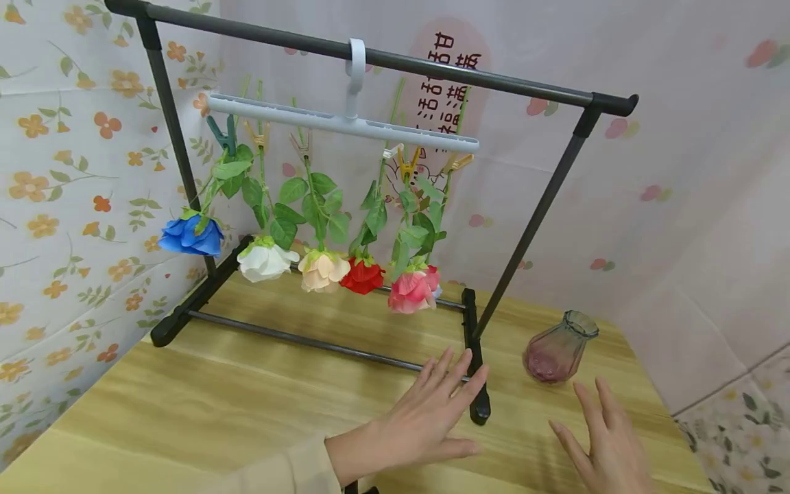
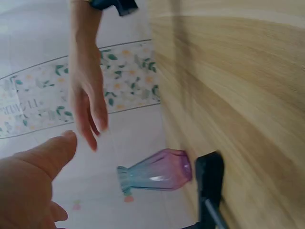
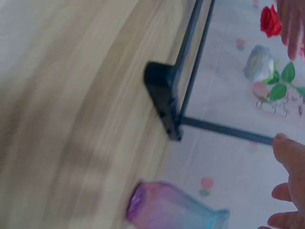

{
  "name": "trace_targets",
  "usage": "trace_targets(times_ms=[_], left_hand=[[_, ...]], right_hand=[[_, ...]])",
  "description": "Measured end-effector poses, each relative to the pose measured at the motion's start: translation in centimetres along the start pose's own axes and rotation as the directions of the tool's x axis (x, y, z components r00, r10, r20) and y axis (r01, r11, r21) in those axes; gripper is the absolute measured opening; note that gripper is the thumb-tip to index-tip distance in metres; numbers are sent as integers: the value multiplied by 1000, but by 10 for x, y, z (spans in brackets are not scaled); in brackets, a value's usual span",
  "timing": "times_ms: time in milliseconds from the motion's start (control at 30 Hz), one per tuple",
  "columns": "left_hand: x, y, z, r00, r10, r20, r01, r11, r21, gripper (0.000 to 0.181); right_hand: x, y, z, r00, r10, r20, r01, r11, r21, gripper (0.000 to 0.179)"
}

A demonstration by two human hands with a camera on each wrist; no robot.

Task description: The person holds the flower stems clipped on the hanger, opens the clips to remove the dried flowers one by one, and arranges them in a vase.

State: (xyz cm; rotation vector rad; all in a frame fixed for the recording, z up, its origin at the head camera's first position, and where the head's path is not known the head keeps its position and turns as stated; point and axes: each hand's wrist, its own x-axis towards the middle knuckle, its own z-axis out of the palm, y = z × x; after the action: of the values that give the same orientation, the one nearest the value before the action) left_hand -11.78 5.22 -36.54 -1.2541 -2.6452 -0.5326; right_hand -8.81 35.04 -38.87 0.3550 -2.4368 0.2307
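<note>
My left hand [image 1: 426,415] is over the table beside the rack's right foot, fingers straight and holding nothing. At the lower right my right hand [image 1: 607,442] hovers near a vase, its fingers spread and holding nothing. That faceted glass vase [image 1: 558,348], pink below and bluish above, stands on the table. From a pale hanger [image 1: 345,123] artificial roses hang head down by clothespins: blue [image 1: 191,234], white [image 1: 267,261], peach [image 1: 322,269], red [image 1: 362,276] and pink [image 1: 415,289]. Behind the pink one, a pale blue rose [image 3: 259,64] shows in the right wrist view.
The hanger hooks over the top bar of a dark metal rack [image 1: 531,230] standing on the wooden table [image 1: 247,391]. Its right foot [image 1: 479,405] lies between my left hand and the vase. Floral cloth [image 1: 80,185] hangs at the left, and pink cloth [image 1: 691,226] behind.
</note>
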Motion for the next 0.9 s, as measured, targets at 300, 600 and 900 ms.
trace_targets(times_ms=[300, 600, 900], left_hand=[[30, -2, -44, 987, -148, -68, 102, 887, -450, 83], [80, -15, -75, 866, -478, -144, 224, 630, -743, 75], [91, -25, -76, 798, -588, -134, 283, 562, -777, 73]], right_hand=[[72, -32, 7, 989, -138, -60, 146, 977, 155, 73], [162, -60, 10, 973, -181, -144, 211, 948, 240, 51], [202, -78, 26, 995, -85, -59, 101, 923, 372, 39]])
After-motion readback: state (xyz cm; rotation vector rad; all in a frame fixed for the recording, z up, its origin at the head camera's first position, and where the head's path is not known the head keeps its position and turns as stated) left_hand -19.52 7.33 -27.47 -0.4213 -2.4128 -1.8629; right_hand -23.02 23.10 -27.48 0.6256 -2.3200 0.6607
